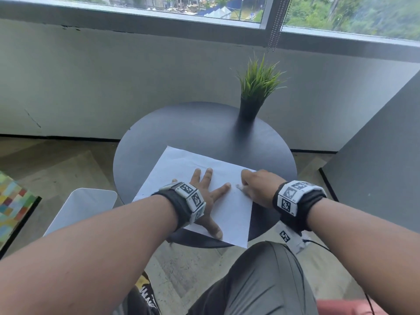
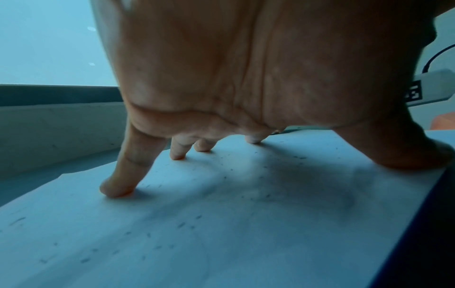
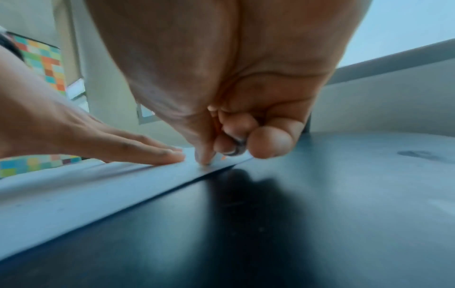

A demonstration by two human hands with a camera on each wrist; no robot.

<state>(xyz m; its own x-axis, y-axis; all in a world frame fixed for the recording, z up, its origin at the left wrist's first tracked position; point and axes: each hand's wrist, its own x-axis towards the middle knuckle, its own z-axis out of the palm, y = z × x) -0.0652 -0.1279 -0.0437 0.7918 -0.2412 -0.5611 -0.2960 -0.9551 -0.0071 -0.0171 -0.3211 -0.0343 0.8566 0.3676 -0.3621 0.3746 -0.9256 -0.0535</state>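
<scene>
Beneath the window [image 1: 141,2], a dark desk [image 1: 204,133] carries a white paper sheet [image 1: 181,162] at frame centre. Left hand [image 1: 209,194] pins it, grip released; right hand [image 1: 259,185], grip clenched, presses one fingertip [image 3: 204,160] on its right edge.

Head camera is looking steeply down on a round dark table [image 1: 204,130]; both wrist cameras are peering low and close across it, sharing the white paper sheet [image 1: 181,164].
</scene>
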